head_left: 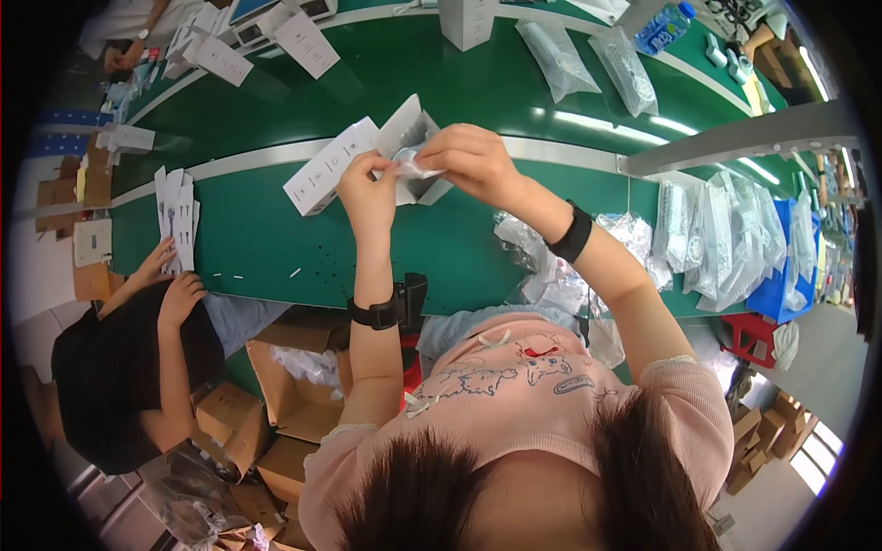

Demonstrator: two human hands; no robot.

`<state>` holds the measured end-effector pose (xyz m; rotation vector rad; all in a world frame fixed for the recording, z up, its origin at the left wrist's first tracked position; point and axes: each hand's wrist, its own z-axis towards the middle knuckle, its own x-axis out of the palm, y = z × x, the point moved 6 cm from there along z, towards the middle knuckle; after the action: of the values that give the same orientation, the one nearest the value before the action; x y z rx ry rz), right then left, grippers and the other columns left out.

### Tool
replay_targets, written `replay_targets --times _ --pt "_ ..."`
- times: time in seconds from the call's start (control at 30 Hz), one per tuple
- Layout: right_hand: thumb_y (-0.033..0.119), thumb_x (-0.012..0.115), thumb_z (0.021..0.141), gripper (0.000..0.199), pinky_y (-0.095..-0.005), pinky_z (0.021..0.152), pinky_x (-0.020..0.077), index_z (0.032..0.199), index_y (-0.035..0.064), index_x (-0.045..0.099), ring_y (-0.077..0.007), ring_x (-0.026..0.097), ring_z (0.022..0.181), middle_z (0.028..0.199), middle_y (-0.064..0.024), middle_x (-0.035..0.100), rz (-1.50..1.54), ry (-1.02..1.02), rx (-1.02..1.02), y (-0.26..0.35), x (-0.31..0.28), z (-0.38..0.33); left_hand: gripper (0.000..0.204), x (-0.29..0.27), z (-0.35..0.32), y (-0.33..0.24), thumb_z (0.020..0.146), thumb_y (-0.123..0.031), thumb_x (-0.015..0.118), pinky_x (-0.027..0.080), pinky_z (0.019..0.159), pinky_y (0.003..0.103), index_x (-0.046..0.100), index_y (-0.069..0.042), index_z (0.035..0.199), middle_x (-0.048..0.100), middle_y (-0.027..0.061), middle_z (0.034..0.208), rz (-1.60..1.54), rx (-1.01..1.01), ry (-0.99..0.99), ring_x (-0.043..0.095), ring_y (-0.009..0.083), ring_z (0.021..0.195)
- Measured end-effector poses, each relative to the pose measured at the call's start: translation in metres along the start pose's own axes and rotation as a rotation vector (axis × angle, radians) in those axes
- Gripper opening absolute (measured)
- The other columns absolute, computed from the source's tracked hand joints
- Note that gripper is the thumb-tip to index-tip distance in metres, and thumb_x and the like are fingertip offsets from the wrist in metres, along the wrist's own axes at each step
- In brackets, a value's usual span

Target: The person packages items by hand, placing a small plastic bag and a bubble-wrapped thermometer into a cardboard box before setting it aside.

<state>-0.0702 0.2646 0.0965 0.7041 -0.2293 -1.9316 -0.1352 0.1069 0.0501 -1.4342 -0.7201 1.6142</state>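
Both my hands pinch a small clear plastic bag (412,169) in front of the open end of a white carton. My left hand (369,191) has its fingertips closed on the bag's left side. From the right, my right hand (474,163) grips the other side with bent fingers. What the bag contains cannot be made out. Just behind it stands the open white box (397,129) with a raised flap and a grey inside, partly hidden by my hands. Against its left side leans a white printed box (322,176).
Loose clear bags (551,275) lie right of my arms, beside bubble-wrapped packs (703,234) and a blue bin (781,275). Across the metal rail are more white boxes (308,44), wrapped packs (558,61) and a bottle (663,29). A co-worker (138,367) handles white printed sheets (176,216) at left.
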Motion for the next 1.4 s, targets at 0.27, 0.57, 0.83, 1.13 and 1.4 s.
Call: replay_targets --times 0.27,0.57,0.83,1.13,1.4 --pt "0.016 0.067 0.064 0.019 -0.0501 0.094 0.0324 0.080 0.0071 0.061 -0.0243 0.053 0.087 0.082 -0.0028 0.057 -0.304 0.433 -0.033 -0.001 0.031 0.007 0.008 0.002 0.002 0.028 0.069 0.002 0.067 0.036 0.062 0.020 0.059 0.004 0.068 0.057 0.0023 0.076 -0.132 -0.181 0.030 0.046 0.0084 0.067" --pt "0.018 0.068 0.065 0.025 -0.0559 0.100 0.0229 0.089 0.0105 0.061 -0.0241 0.040 0.112 0.101 -0.0069 0.049 -0.310 0.549 0.119 -0.008 0.045 -0.012 0.011 0.003 0.007 0.040 0.067 0.000 0.068 0.029 0.052 0.021 0.058 0.004 0.069 0.057 0.0024 0.073 -0.442 -0.153 -0.052 0.038 0.0061 0.058" --pt "0.019 0.079 0.056 0.072 -0.0462 0.102 0.0243 0.118 0.0073 0.046 -0.0269 0.039 0.117 0.122 -0.0152 0.041 0.060 0.195 0.329 -0.058 0.027 -0.054 0.009 0.014 0.014 0.033 0.070 0.000 0.066 0.037 0.065 0.021 0.058 0.002 0.072 0.057 0.0040 0.077 -0.601 -0.196 0.115 0.049 0.0088 0.071" --pt "0.010 0.080 0.055 0.097 -0.0338 0.098 0.0318 0.134 0.0046 0.025 -0.0221 0.035 0.121 0.130 -0.0122 0.036 0.521 -0.150 0.837 -0.175 -0.008 -0.046 0.056 -0.031 0.080 0.075 0.066 -0.015 0.069 0.041 0.086 0.034 0.048 -0.003 0.117 0.059 0.0158 0.101 0.874 0.374 0.036 0.055 0.0299 0.097" --pt "0.010 0.078 0.057 0.091 -0.0349 0.096 0.0348 0.133 0.0058 0.027 -0.0240 0.041 0.116 0.127 -0.0120 0.041 0.135 -0.162 0.709 -0.278 -0.040 -0.026 0.077 -0.003 0.066 0.117 0.066 -0.031 0.070 0.036 0.092 0.038 0.035 -0.003 0.127 0.039 0.0202 0.127 0.694 -0.479 0.834 0.041 0.0365 0.113"
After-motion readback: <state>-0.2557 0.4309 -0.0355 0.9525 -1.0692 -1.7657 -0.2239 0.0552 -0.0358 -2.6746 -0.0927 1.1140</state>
